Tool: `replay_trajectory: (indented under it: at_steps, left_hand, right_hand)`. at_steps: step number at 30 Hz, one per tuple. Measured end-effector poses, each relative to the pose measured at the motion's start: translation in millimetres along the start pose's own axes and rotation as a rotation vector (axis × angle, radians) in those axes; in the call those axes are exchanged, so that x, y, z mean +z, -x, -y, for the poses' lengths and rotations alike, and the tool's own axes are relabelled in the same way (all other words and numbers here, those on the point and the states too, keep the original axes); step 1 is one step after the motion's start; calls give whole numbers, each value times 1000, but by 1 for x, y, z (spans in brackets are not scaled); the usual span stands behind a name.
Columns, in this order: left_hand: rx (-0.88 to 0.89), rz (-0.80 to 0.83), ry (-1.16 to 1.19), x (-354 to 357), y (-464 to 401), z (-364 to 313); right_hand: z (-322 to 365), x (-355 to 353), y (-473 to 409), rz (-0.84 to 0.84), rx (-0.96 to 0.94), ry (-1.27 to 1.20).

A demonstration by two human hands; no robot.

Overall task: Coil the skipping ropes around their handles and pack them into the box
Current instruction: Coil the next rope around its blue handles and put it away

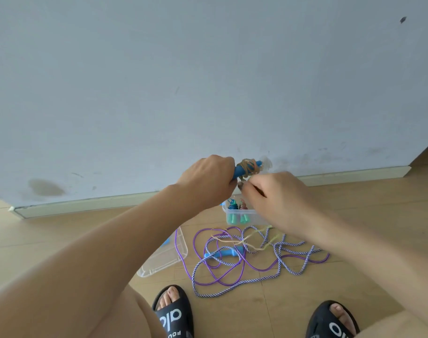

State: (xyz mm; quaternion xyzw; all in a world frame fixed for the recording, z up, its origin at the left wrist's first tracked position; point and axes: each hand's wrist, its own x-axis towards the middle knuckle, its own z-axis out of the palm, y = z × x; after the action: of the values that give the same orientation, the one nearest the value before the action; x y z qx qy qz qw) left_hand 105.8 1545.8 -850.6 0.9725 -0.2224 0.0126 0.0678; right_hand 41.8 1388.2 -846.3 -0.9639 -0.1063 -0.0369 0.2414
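Wooden floor (329, 203) below pale wall (208, 69). Left hand (209, 178), above clear box (242, 214): fingers clamped round blue handle (242, 170) wound with tan rope (248, 165). Right hand (276, 196), over box: fingertips pinched on rope strand. Box: coiled ropes inside. Nearer than box: purple rope (200, 242), striped rope (234, 292), lid (164, 262).

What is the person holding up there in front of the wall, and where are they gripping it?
The left hand grips a blue handle by its lower end; tan rope is coiled around its upper part. The right hand pinches that rope just below the handle.
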Motion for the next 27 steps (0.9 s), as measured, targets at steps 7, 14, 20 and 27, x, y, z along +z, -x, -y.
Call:
replay_trajectory:
  at_steps: [7, 14, 20, 27]
  left_hand:
    - [187, 118, -196, 14, 6, -4]
    - [424, 21, -212, 20, 23, -10]
    - [374, 53, -361, 15, 21, -10]
    - [444, -86, -293, 5, 33, -26]
  right_hand:
    - [-1, -36, -12, -193, -103, 3]
    - [-24, -37, -30, -153, -104, -229]
    - [-21, -32, -26, -155, -158, -197]
    - [-26, -28, -35, -30, -133, -258]
